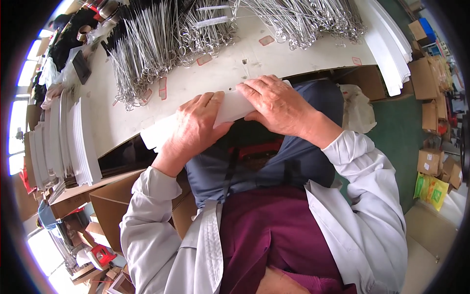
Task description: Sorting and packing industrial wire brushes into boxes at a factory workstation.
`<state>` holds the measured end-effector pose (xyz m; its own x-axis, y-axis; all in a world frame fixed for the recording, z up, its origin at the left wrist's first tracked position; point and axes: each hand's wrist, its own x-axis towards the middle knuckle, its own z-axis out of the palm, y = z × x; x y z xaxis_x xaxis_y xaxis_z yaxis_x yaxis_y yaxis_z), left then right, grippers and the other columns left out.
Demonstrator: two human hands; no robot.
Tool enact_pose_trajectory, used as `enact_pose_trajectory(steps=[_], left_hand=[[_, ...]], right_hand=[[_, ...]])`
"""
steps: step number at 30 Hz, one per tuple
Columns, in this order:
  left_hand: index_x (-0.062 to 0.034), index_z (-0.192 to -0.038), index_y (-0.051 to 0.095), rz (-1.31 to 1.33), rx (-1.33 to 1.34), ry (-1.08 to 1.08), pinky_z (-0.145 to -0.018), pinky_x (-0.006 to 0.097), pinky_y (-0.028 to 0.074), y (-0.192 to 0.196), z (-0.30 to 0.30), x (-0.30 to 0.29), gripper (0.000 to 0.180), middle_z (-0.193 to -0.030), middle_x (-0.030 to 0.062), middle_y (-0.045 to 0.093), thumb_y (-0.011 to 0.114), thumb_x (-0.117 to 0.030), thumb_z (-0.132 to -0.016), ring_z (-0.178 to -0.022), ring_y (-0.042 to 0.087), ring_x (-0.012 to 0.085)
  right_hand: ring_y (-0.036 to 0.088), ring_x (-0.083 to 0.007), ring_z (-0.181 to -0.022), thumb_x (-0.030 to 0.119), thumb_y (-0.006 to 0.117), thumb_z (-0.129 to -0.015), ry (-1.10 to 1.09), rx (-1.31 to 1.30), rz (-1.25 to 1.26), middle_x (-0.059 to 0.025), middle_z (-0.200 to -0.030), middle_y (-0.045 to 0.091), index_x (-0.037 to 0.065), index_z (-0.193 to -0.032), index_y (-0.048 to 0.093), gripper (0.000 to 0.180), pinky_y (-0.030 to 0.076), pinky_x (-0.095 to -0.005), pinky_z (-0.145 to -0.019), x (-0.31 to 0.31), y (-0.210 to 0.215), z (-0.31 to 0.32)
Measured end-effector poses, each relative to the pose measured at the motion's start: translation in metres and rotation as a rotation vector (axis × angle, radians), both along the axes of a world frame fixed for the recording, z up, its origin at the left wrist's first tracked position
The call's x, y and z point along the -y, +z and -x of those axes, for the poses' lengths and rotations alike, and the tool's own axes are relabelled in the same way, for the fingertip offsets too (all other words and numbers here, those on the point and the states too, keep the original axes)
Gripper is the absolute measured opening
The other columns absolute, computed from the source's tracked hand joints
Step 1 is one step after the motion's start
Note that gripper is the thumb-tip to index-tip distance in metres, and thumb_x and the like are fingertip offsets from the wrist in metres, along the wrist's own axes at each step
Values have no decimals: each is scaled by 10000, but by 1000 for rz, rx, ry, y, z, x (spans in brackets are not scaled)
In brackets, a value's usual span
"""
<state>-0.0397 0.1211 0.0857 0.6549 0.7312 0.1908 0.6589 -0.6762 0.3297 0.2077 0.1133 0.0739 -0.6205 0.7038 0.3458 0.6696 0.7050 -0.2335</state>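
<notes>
Both hands grasp one white paper sleeve [230, 109] just off the near edge of the surface [215, 73]: left hand [198, 125] closed around its middle, right hand [276, 105] clamped over its far end. The sleeve looks light, thin and easily creased; holding it by its long edges seems safest. Metal wire rods [152, 44] lie heaped beyond it.
</notes>
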Motion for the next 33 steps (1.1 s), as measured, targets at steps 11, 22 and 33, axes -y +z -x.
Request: enact_pose_trajectory(steps=[11,22,33], left_hand=[[35,-1316,593,-144,-40,100,-946,451,523,9,33,-26,649,-1254,218,650,830,-275,-798,-1122,648,397],[68,-1259,618,-186,78,229,-960,469,497,-27,18,-50,553,-1174,225,675,783,-256,-841,-1127,619,404],[65,-1388,532,-319,-47,286,-1155,509,370,-54,3,-11,739,-1422,265,553,754,-416,-873,-1340,501,433]], right_hand=[[620,-310,-1143,271,762,-863,-56,2,-43,-155,-1210,667,-11,-1315,614,553,485,-424,-1016,-35,12,-1],[576,-294,-1185,249,721,-904,-65,-18,-116,-115,-1298,633,49,-1356,618,506,465,-412,-1043,-69,-20,-1],[458,-345,-1386,394,730,-884,-114,52,-87,-190,-1457,522,-28,-1442,493,738,308,-446,-1216,-35,-33,10]])
